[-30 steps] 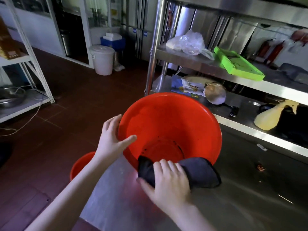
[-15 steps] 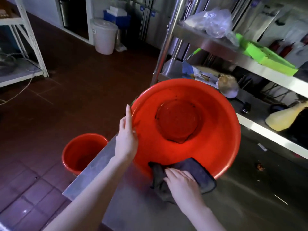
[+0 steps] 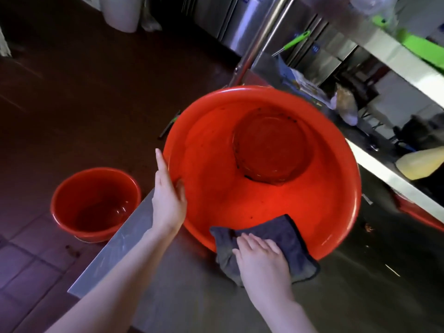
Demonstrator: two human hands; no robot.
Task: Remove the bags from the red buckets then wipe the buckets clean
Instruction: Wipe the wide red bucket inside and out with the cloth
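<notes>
Head: bucket [image 3: 240, 200], steel table [image 3: 192, 296], tiled floor [image 3: 28, 260]

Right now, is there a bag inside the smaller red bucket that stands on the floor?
No, the smaller red bucket shows only its bare red wall and bottom, without any bag in it.
</notes>
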